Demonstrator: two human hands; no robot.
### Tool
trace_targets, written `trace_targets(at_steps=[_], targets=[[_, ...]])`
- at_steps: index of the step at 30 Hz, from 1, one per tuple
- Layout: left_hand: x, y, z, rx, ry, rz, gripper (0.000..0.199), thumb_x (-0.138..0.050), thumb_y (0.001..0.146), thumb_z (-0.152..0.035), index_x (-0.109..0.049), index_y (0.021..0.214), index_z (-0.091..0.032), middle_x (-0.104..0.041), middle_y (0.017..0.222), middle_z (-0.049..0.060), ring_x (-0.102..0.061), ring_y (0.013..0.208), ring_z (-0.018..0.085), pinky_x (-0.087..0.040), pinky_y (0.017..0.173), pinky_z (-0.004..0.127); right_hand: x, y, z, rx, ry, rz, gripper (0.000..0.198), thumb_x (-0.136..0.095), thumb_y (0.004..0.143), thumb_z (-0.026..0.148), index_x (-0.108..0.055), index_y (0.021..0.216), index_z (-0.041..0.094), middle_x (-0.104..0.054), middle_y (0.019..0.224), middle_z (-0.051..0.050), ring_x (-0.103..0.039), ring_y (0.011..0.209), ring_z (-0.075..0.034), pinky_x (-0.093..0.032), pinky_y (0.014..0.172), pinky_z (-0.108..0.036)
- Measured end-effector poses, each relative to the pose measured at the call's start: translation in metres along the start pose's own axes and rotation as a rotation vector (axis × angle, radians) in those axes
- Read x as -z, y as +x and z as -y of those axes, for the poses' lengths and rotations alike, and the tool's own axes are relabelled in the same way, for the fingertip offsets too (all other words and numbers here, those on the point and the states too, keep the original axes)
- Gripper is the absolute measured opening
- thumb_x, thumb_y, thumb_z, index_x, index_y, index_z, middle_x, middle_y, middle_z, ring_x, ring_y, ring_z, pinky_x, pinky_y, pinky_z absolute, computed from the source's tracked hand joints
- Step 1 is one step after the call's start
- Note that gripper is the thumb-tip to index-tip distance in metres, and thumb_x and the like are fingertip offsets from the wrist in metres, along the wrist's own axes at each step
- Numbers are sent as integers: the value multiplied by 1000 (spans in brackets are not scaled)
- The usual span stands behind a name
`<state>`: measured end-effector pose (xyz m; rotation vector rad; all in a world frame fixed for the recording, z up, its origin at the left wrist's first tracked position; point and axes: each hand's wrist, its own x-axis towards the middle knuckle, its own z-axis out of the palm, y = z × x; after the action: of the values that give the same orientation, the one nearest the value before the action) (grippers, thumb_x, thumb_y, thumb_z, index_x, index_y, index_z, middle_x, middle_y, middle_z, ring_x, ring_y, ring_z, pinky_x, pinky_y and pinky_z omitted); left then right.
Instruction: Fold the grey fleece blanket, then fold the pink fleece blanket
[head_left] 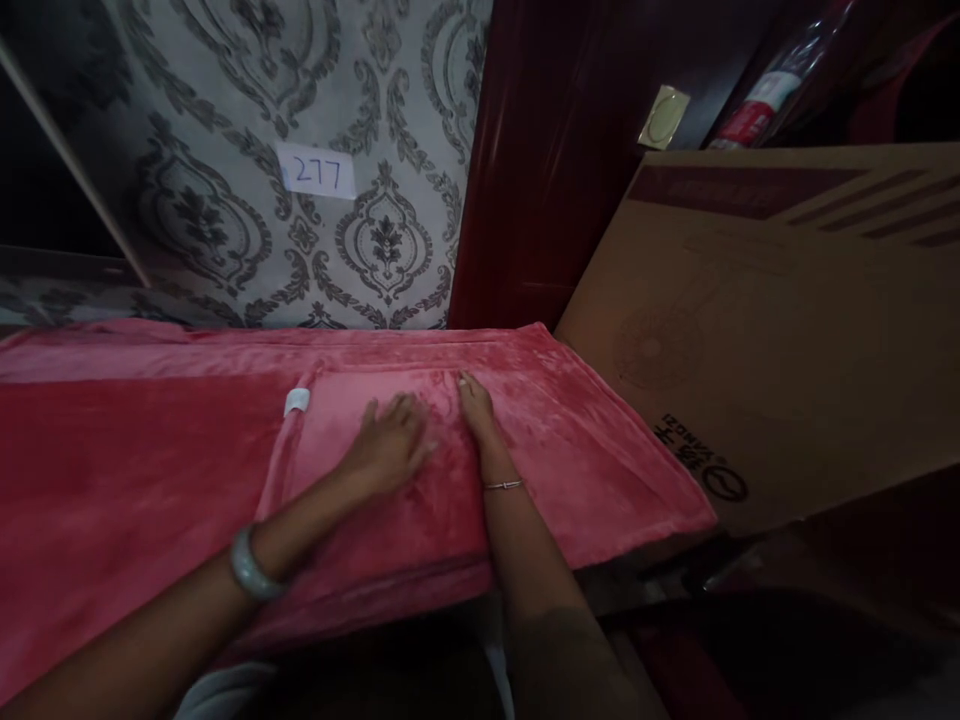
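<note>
A folded piece of pink plush cloth lies on a larger pink plush cover. A white label sticks out at its left edge. My left hand, slightly blurred, rests on top of the folded cloth with its fingers apart. A grey-green bangle circles that wrist. At the folded cloth's far right edge is my right hand, turned on its side with its fingers stretched out along the edge. A thin bracelet is on the right wrist.
Behind the cover stands a patterned wall with a paper marked 277. A dark red panel adjoins it. On the right leans a large cardboard box, with a plastic bottle beyond. A dark screen is at the left.
</note>
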<state>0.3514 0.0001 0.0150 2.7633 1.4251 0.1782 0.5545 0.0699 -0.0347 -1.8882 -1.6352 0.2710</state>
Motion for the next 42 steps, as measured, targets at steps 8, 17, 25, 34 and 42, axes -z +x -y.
trace_targets(at_steps=[8, 17, 25, 34, 42], targets=[[-57, -44, -9, -108, 1, -132, 61, -44, 96, -50, -37, 154, -31, -28, 164, 13, -23, 151, 37, -20, 118, 66, 4, -3, 2, 63, -33, 19, 53, -25, 100, 20, -56, 143, 18, -54, 149, -2, -42, 141, -10, -27, 119, -28], [-51, -95, 40, -21, 85, -156, 63, -39, 95, -58, -44, 151, -30, -29, 163, 12, -24, 150, 39, -20, 117, 66, 2, -1, -3, 80, -17, 28, 52, -26, 100, 20, -57, 142, 19, -54, 149, -3, -41, 142, -11, -25, 120, -29], [-27, -105, 41, 15, 57, -90, 69, -33, 96, -57, -45, 150, -17, -44, 154, 18, -37, 145, 36, -25, 119, 62, -2, 4, -8, 33, 90, -32, 54, -19, 104, 24, -55, 144, 20, -55, 147, -5, -49, 137, -10, -33, 115, -28], [-55, -66, -49, -299, -26, -82, 67, -47, 94, -53, -38, 154, -22, -31, 162, 15, -25, 151, 33, -15, 122, 63, -1, 1, -7, 16, 131, -51, 57, -14, 105, 26, -58, 140, 16, -58, 144, -6, -51, 134, -9, -35, 112, -25], [-69, -107, -15, -265, 78, -189, 72, -45, 93, -58, -31, 157, -27, -30, 162, 16, -27, 151, 33, -17, 121, 59, 0, 2, -7, -1, 214, -50, 51, -23, 104, 26, -62, 136, 17, -61, 141, -5, -52, 133, -10, -33, 114, -24]])
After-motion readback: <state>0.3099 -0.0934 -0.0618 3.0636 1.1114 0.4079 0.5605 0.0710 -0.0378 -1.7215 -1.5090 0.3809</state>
